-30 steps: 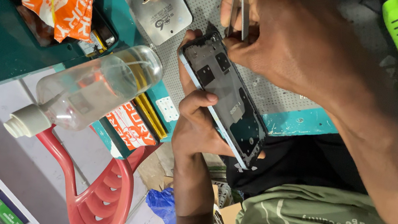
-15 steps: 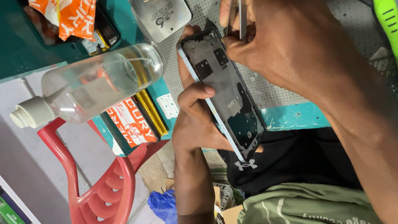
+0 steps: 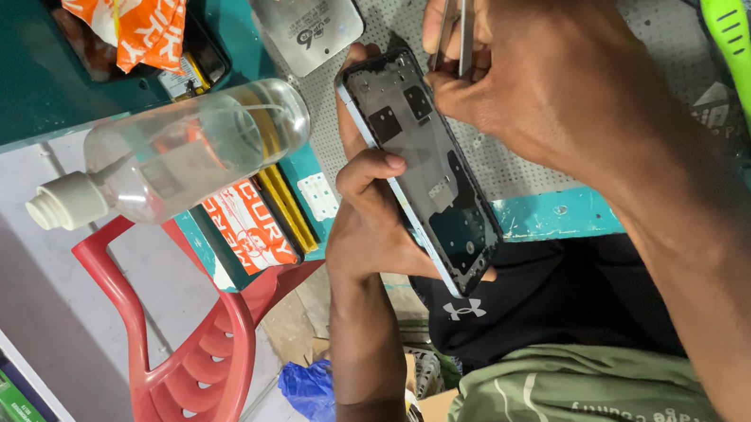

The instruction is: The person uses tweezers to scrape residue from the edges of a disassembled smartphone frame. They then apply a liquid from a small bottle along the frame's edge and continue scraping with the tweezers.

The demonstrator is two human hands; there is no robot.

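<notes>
Right hand [image 3: 544, 79] pinched shut around metal tweezers [image 3: 457, 16], tips pointing down at the upper end of an opened phone [image 3: 424, 165]. Left hand [image 3: 375, 216] wrapped around that phone from below, thumb lying across its long edge, fingertips showing behind the top corner; phone held tilted above the near edge of the tabletop [image 3: 552, 209], dark inner plate facing up. Beneath the phone, a grey perforated mat [image 3: 382, 2]. Just left of it, a silver back cover [image 3: 310, 3] lying flat. Further left, a clear bottle [image 3: 182, 154] with a white cap on its side, near an orange wrapper [image 3: 119, 3]. Off to the right, a green toothbrush [image 3: 744, 85]. Below the tabletop edge, a red plastic chair [image 3: 186, 350].
</notes>
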